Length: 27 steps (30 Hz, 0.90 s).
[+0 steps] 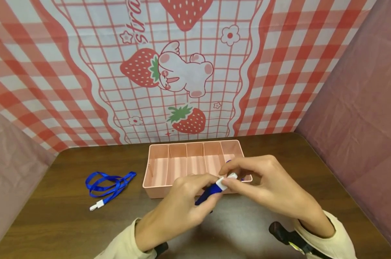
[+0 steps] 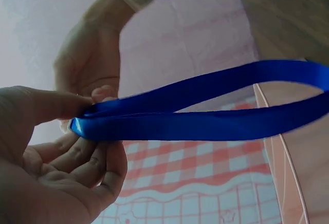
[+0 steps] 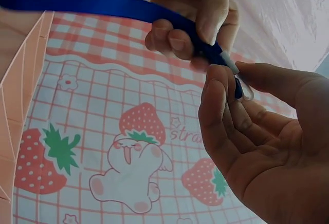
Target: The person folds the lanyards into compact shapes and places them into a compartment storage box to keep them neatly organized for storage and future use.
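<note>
My left hand (image 1: 182, 205) pinches the folded strap of a blue lanyard (image 1: 207, 193) between thumb and fingers, in front of the pink box. At the strap's end, my right hand (image 1: 276, 190) pinches the lanyard's white clip (image 1: 226, 181) with thumb and fingertips. In the left wrist view, the strap (image 2: 221, 125) runs out from the left hand in a long loop. The right wrist view shows both hands meeting at the clip (image 3: 230, 63), partly covered by fingers. A second blue lanyard (image 1: 111, 185) with a white clip (image 1: 96, 205) lies loosely coiled on the table, left of the box.
The pink box (image 1: 156, 192) with several compartments stands at the table's back, before a strawberry-print cloth (image 1: 182, 118). Bits of blue show in its rightmost compartment, mostly hidden by the right hand. Pink cloth (image 1: 354, 108) hangs at both sides of the brown table (image 1: 66, 216).
</note>
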Tool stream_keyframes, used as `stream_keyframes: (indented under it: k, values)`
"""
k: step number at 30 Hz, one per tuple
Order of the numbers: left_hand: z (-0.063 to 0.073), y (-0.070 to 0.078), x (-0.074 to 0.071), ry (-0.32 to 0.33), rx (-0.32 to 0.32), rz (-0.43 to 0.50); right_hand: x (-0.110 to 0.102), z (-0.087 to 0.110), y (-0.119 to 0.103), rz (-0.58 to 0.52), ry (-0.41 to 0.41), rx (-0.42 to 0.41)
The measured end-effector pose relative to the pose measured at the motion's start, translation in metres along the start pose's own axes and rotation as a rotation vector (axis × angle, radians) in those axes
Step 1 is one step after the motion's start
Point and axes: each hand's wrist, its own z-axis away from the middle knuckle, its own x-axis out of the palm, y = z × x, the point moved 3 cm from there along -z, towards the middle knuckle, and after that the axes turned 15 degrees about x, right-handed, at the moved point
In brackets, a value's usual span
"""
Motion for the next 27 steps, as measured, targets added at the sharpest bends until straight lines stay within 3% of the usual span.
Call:
stream_keyframes:
  k: [5, 11, 21, 27]
  values:
    - [0.0007, 0.0048, -0.0029, 0.034, -0.06, 0.136, -0.0032, 0.0042, -0.0053, -0.053, -0.021, 0.004]
    - [0.0027, 0.003, -0.0029, 0.006, -0.142, 0.313, -0.0036, 0.0066, -0.0084, -0.053, -0.016, -0.011]
    - [0.0018, 0.0027, -0.0095, -0.058, -0.123, 0.237, -0.0041, 0.006, -0.0087, -0.002, 0.029, -0.06]
    - [0.0014, 0.0023, -0.0103, -0.1, -0.113, 0.277, -0.003, 0.0065, -0.0067, 0.001, -0.005, -0.008]
